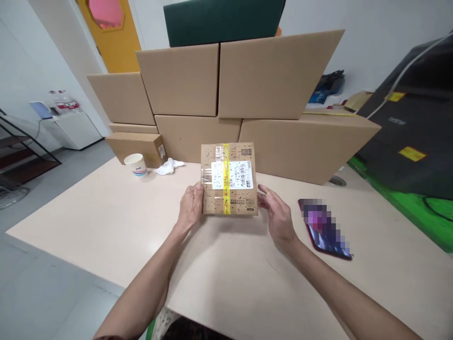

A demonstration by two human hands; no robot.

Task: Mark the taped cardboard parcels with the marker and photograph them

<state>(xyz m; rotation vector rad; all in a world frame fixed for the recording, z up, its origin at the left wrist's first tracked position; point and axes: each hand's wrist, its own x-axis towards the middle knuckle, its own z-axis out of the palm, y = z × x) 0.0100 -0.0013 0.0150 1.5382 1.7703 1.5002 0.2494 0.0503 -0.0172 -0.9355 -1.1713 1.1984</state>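
Note:
A small cardboard parcel (208, 200) is held up above the table, with yellow tape down its middle and a white shipping label (244, 175) across it. My left hand (191, 204) grips its left edge, thumb at the front side and the other fingers mostly hidden behind. At the right edge is my right hand (279, 215), fingers apart and slightly bent. Its fingertips are very close to the parcel's side; whether they touch it I cannot tell. A phone (323, 231) with a blurred-out screen lies on the table, right of my right hand.
Large cardboard boxes (264, 80) are stacked along the back of the pale table (106, 212), a dark green box (222, 21) on top. A paper cup (136, 165), a crumpled tissue (170, 166) and a flat carton (134, 146) stand back left. Black equipment (406, 123) is at right.

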